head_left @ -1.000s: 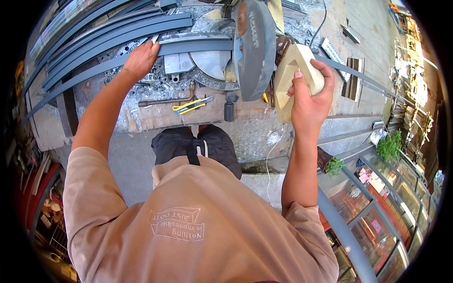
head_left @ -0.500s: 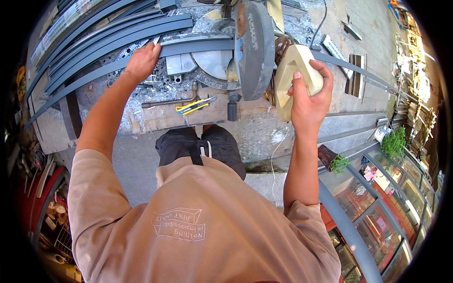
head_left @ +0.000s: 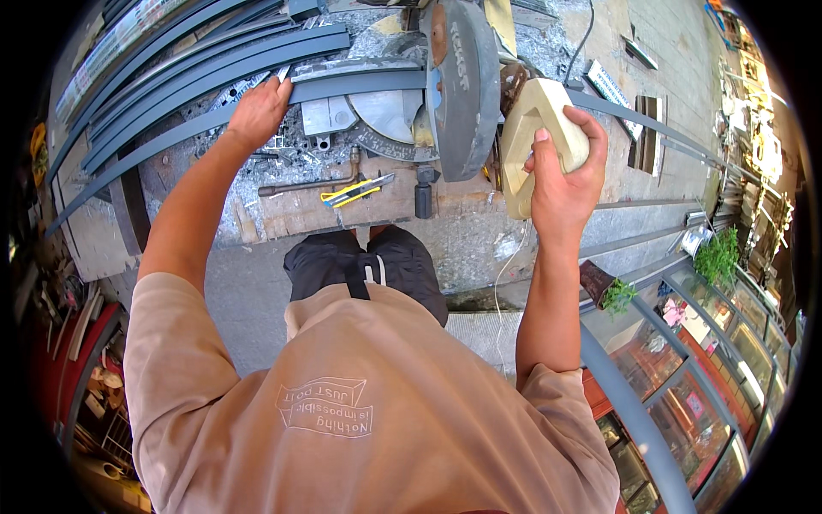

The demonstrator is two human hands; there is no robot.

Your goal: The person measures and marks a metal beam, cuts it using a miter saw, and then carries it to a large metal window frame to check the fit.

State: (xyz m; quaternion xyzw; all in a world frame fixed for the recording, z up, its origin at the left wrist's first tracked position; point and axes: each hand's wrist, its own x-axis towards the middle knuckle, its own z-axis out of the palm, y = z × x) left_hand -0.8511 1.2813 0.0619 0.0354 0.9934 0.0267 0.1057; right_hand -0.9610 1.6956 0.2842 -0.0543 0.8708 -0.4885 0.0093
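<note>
My left hand (head_left: 256, 113) is closed over a long grey metal profile (head_left: 364, 84), its fingertips at the profile's far edge. The profile lies across the bed of a miter saw (head_left: 467, 94) and comes out again on the right. My right hand (head_left: 568, 187) is wrapped round the saw's cream-coloured handle (head_left: 555, 128), thumb on its near side. The grey blade guard stands over the profile and hides the middle of it and the blade.
More grey profiles (head_left: 214, 79) are stacked at the far left of the worn bench. Near its front edge lie a yellow utility knife (head_left: 355, 192) and a rusty wrench (head_left: 300, 186). Metal chips litter the top. Offcuts (head_left: 647, 135) lie at right; a thin cord (head_left: 498, 300) hangs below the handle.
</note>
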